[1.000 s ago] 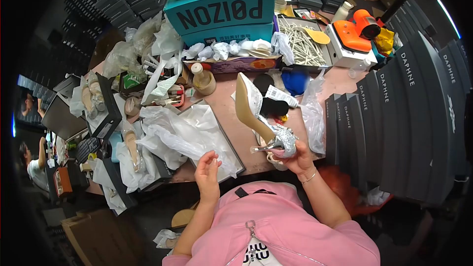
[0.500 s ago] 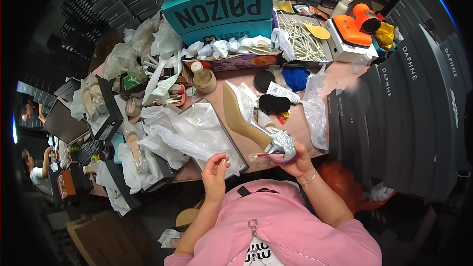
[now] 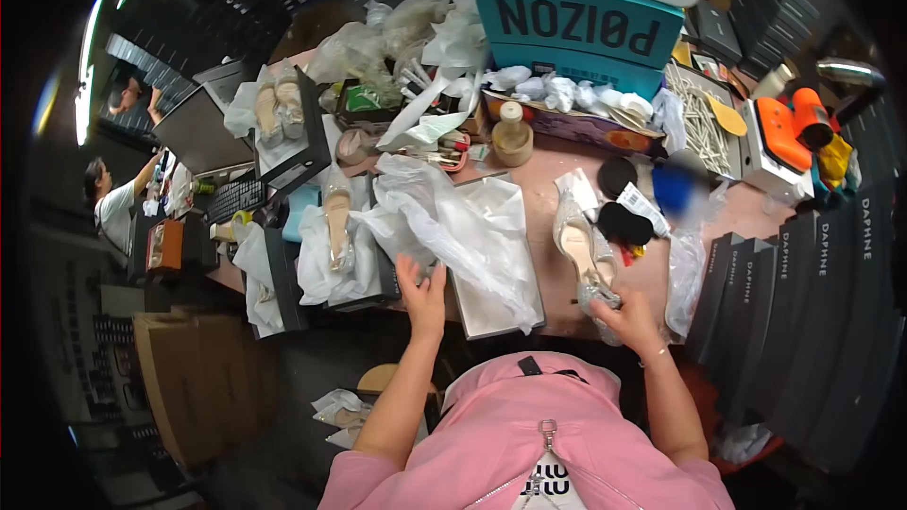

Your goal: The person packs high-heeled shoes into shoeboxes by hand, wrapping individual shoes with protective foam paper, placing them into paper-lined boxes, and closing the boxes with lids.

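My right hand [image 3: 631, 323] is closed on the back end of a silver glittery high-heeled shoe [image 3: 573, 229] with a beige insole, at the table's front right. Part of a second silver shoe [image 3: 602, 250] shows close beside it; where the two meet is hard to make out. My left hand [image 3: 422, 300] has its fingers apart and holds nothing. It is just in front of crumpled white tissue paper [image 3: 430, 217], which spills over a shallow paper-lined box [image 3: 524, 264].
Open shoe boxes with wrapped pale shoes [image 3: 337, 227] stand to the left. Stacked dark boxes [image 3: 812, 274] rise at the right. Behind are a bottle [image 3: 511, 137], a teal box [image 3: 576, 24], white sticks [image 3: 697, 123] and an orange tool [image 3: 784, 132]. A person [image 3: 115, 198] is at far left.
The view has swung left. My right hand has turned the shoe from sole showing to insole showing and lowered it beside the other shoe. My left hand has opened and reached toward the tissue paper.
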The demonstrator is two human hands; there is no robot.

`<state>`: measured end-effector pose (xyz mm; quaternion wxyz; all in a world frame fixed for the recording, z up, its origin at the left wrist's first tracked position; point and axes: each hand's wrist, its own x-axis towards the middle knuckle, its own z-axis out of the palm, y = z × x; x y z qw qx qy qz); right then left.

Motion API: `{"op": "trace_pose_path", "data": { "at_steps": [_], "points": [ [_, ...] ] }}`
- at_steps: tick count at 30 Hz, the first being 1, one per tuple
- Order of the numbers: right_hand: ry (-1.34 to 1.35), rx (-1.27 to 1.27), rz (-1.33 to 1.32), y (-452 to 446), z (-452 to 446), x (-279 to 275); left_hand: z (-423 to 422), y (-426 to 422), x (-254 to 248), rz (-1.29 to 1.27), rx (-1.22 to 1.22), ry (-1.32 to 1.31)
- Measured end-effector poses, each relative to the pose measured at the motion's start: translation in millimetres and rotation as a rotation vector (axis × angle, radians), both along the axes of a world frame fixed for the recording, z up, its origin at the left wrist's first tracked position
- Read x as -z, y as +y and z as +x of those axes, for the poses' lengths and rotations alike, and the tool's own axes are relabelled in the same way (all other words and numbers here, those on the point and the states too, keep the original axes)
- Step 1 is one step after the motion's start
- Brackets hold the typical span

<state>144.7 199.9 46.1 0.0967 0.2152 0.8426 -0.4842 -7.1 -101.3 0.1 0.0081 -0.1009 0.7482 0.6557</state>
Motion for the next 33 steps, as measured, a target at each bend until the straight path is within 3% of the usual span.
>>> {"op": "trace_pose_path", "data": {
  "at_steps": [2, 3, 5, 6, 8, 9, 11, 14, 16, 18, 20, 22, 23, 27, 30, 33],
  "points": [
    [-0.153, -0.110, 0.132, -15, -12, 9, -34, 3, 3, 0.012, -0.049, -0.010],
    [0.016, -0.214, 0.319, -22, -11, 29, -49, 8, 3, 0.053, -0.092, -0.066],
    [0.366, -0.333, 0.813, -41, -22, 13, -75, 12, 9, 0.102, -0.149, -0.116],
    [0.369, -0.348, 0.813, -52, -38, 9, -85, 8, 24, 0.058, -0.104, -0.148],
    [0.462, -0.230, 0.302, -69, -74, 7, -94, -5, 64, 0.061, 0.013, -0.106],
    [0.472, -0.238, 0.307, -78, -93, 17, -89, -3, 57, 0.067, 0.005, -0.096],
    [0.338, -0.274, 0.242, -99, -125, 46, -65, 0, 37, 0.316, -0.046, -0.149],
    [0.163, -0.346, 0.075, -115, -147, 44, -42, -17, 34, 0.393, -0.019, -0.161],
    [0.278, -0.374, 0.139, -128, -143, 20, -29, -15, 17, 0.478, -0.037, -0.121],
    [0.859, -0.277, 0.377, -137, -140, 10, -16, -15, 1, 0.604, -0.028, -0.102],
    [0.785, -0.204, 0.340, -128, -148, 16, -14, -20, -7, 0.658, -0.050, -0.108],
    [0.593, -0.193, 0.056, -122, -159, 21, -9, -26, -4, 0.707, -0.055, -0.127],
    [0.474, -0.321, 0.018, -117, -159, 22, -9, -30, 2, 0.753, -0.019, -0.118],
    [0.602, -0.389, 0.338, -152, -147, 3, 6, -29, -19, 0.769, 0.098, -0.147],
    [0.692, -0.647, 0.477, -176, -129, -5, 17, -22, -43, 0.702, 0.207, -0.124],
    [0.832, -0.704, 0.433, -186, -114, -9, 7, -25, -36, 0.555, 0.203, -0.151]
  ]
}}
